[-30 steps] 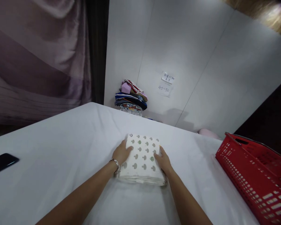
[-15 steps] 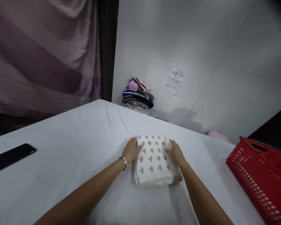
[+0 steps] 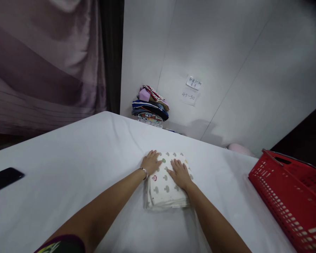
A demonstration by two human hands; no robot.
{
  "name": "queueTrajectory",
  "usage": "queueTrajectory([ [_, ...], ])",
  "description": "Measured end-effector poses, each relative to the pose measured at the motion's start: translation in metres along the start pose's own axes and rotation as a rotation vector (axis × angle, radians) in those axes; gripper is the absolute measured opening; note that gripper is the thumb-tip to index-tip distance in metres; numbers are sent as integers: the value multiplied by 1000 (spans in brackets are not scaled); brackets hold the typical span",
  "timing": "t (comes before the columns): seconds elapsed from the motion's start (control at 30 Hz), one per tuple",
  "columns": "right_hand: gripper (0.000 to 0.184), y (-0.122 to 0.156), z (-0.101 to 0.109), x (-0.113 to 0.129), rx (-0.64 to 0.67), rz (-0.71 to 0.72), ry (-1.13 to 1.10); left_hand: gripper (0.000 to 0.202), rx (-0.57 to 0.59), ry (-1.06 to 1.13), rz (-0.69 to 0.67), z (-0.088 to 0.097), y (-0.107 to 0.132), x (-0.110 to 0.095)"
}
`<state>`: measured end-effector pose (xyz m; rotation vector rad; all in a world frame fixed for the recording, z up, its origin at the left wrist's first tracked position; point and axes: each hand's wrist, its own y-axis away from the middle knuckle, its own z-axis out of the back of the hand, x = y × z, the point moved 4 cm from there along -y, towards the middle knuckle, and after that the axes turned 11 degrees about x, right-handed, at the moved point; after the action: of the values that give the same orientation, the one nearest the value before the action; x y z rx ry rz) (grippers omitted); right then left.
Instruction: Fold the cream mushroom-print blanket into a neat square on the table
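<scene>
A folded white cloth (image 3: 163,189) printed with small grey, green and red mushroom shapes lies on the white-covered table (image 3: 68,165) in front of me. My left hand (image 3: 150,162), with a bracelet at the wrist, lies flat on the cloth's far left part, fingers stretched out. My right hand (image 3: 179,173) rests flat on top of the cloth toward its right side, fingers spread. Neither hand grips anything.
A red plastic basket (image 3: 292,196) stands at the table's right edge. A black phone (image 3: 4,178) lies at the far left. A stack of folded clothes (image 3: 150,107) sits at the back by the white wall, under two paper notes (image 3: 191,90).
Both hands have moved from the cloth's side edges onto its top and now lie flat on it. The cloth looks a little narrower and its position has shifted slightly.
</scene>
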<state>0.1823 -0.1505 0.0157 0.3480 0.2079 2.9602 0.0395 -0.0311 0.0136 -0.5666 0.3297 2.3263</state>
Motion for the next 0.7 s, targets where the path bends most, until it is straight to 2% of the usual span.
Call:
queueTrajectory([
  [0.1,55,7,15,-12,-63,-57,-137,54,-18,23,62,14,-8,6],
  [0.2,56,23,22,-39,-153,-188,-348,54,48,35,135,25,-22,18],
  [0.27,60,34,18,-58,-114,-278,-491,56,118,42,163,28,-34,24],
  [0.37,72,49,10,-74,-36,-380,-578,59,185,55,187,32,-47,29],
  [0.53,77,60,0,-78,12,-362,-761,58,199,133,187,42,-54,32],
  [0.63,84,47,3,-85,26,-307,-881,56,181,219,212,45,-46,39],
  [0.7,86,31,15,-93,-16,-310,-783,55,174,296,245,44,-39,45],
])
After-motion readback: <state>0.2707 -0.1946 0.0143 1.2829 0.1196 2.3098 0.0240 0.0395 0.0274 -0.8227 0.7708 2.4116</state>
